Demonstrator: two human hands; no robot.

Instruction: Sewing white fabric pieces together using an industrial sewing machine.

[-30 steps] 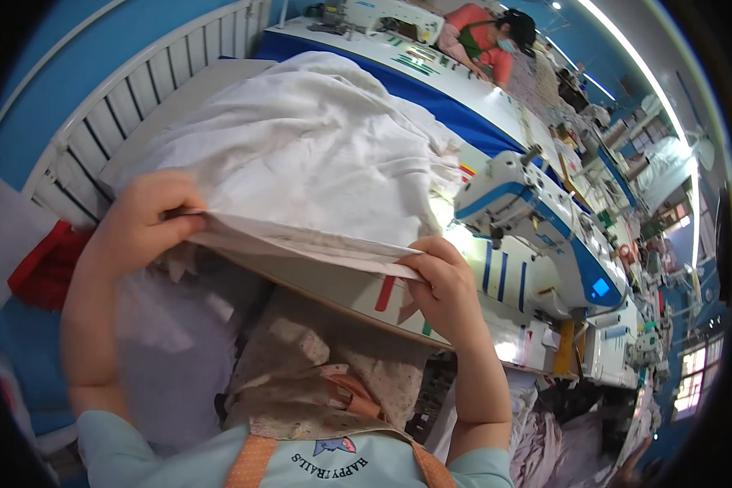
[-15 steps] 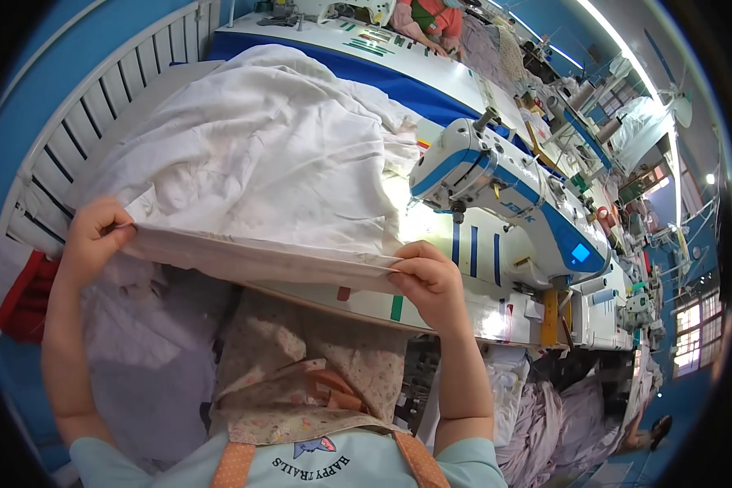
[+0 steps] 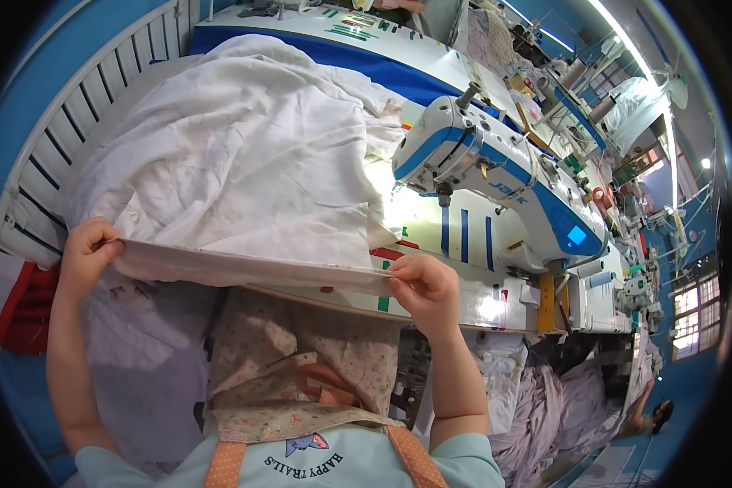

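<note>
A large piece of white fabric (image 3: 252, 154) lies heaped and creased over the sewing table, and its near edge hangs over the front. My left hand (image 3: 89, 248) pinches that edge at its left end, thumb against fingers. At the other end, my right hand (image 3: 423, 291) pinches the same edge. Between them the edge is stretched nearly straight, like a folded band. To the right of the fabric stands a white and blue sewing machine (image 3: 496, 175); its needle area is beyond my right hand, apart from it.
A white slatted rail (image 3: 98, 98) borders the table on the left, with a red cloth (image 3: 26, 313) below it. Blue tape strips (image 3: 465, 236) mark the white tabletop. Fabric piles (image 3: 537, 415) lie at lower right. Across the far table, a person's arm (image 3: 403, 5) shows.
Both hands have moved slightly down and left, still holding the stretched edge. The fabric near the right hand has drawn away from the machine, uncovering a red strip on the tabletop.
</note>
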